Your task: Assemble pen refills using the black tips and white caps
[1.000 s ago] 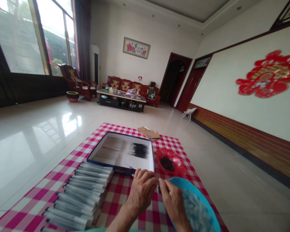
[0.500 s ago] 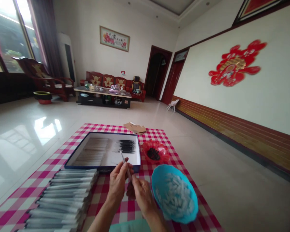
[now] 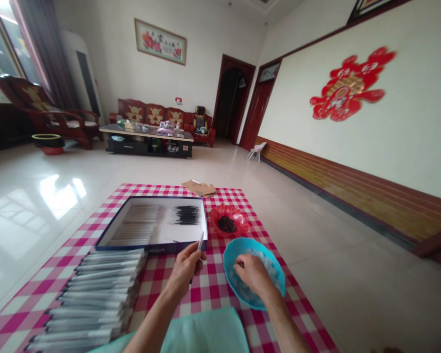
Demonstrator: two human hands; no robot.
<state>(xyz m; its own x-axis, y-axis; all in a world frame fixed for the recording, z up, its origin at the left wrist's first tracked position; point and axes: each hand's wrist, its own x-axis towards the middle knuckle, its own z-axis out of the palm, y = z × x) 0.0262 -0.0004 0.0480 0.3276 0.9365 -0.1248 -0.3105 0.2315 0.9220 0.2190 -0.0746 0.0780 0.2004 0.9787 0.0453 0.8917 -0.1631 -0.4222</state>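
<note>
Slender pale pen [image 3: 201, 240] in left hand [image 3: 186, 264], thumb and fingers curled closely round its middle, long axis slanting away from the wearer and a little rightward, pale end uppermost, dark end poking out below the fist. Blue bowl [image 3: 231, 261] of small whitish pieces [image 3: 270, 267] lies to the right of the pen, well apart from it, right hand much the nearer, in fact down inside the bowl over the pieces. Right fingers bent and part-gathered, tips out of sight, so cannot tell how far apart they stand or whether they grip a piece
</note>
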